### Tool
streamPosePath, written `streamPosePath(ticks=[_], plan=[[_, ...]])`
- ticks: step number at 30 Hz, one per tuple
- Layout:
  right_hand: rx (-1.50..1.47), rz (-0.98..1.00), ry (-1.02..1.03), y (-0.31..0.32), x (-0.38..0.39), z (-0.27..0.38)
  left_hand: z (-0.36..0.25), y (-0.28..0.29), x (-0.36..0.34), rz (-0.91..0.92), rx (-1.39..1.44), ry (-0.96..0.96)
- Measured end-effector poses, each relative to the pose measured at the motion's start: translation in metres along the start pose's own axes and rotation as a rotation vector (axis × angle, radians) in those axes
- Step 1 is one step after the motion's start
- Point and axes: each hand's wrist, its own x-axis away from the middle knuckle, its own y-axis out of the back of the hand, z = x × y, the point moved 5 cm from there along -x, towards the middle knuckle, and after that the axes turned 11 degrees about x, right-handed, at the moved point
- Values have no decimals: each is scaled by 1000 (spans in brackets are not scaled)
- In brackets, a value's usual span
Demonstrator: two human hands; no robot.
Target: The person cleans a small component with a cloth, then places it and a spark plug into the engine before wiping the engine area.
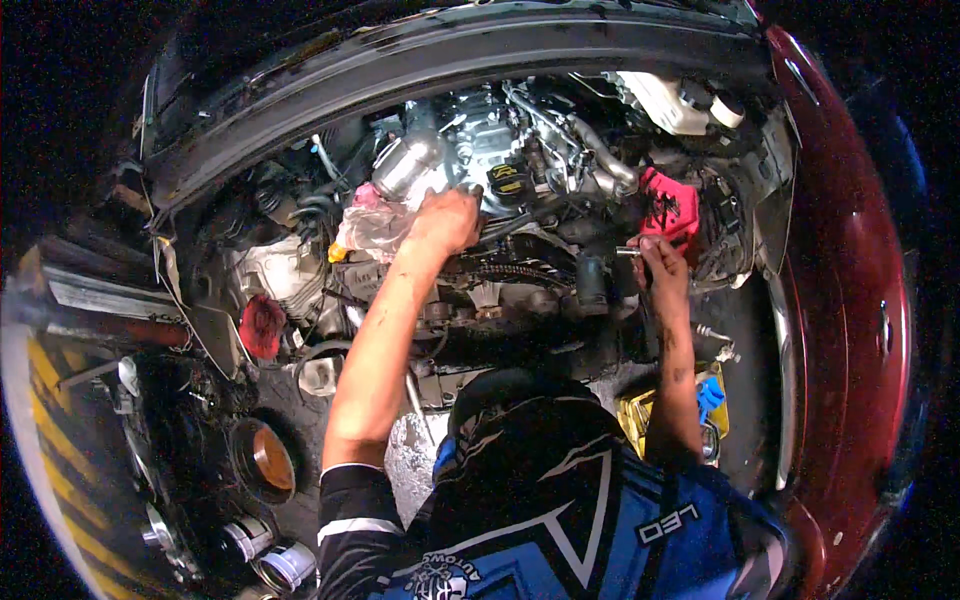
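My left hand (447, 221) reaches into the engine bay, beside a shiny metal canister-shaped part (410, 165) on the engine (490, 135). Its fingers are curled; bright glare and the hand itself hide whatever lies in them. A black cap with yellow marking (508, 180) sits just right of that hand. In the fingers of my right hand (666, 270) is a short silver metal cylinder that looks like a socket (628, 251), pointing left. Behind this hand lies a bright pink-red cloth (668, 205) with dark stains. Clear plastic wrap (375, 228) is bunched left of my left wrist.
A white reservoir (665, 105) stands at the far right of the bay. Another red cloth (262, 326) lies on the left. Below right is a yellow tray (636, 415) with a blue item (711, 397). Round metal parts (287, 567) lie at lower left. A dark red body panel (850, 330) borders the right.
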Motion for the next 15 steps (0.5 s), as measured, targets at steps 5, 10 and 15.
streamPosePath(ticks=[5, 10, 15], plan=[[-51, -36, -42, 13, 8, -14, 4, -17, -13, -55, 29, -106], [-62, -67, -109, 27, 11, -26, 2, -13, -16, -63, 12, 9], [-117, -99, -120, 33, 11, -36, 10, -17, -11, -106, 64, -67]])
